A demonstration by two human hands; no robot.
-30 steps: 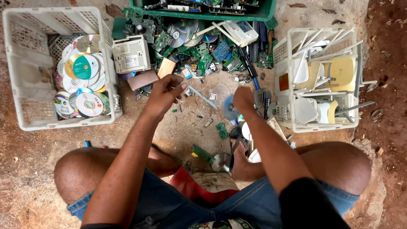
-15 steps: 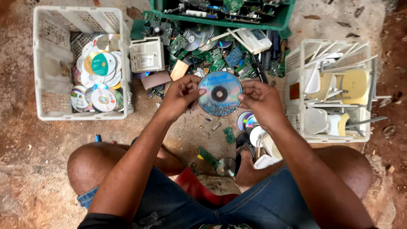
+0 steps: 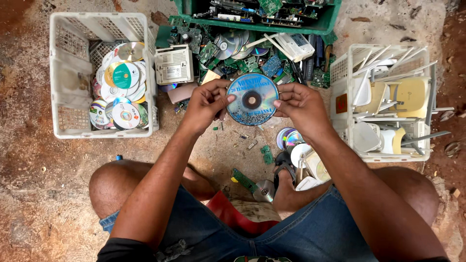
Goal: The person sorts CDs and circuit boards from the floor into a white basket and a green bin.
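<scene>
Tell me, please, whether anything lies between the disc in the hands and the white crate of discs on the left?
Nothing visible does. Both hands, left hand and right hand, hold the disc by its rim above the ground; between it and the crate lies only bare dirt, with a white box further back.

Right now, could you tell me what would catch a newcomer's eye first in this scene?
A blue disc sits at centre, held by its edges between the left hand and the right hand. On the left, a white crate holds a heap of discs; on the right, another white crate holds pale plastic parts. Ahead, circuit boards lie spilled on the dirt below a green bin.
</scene>
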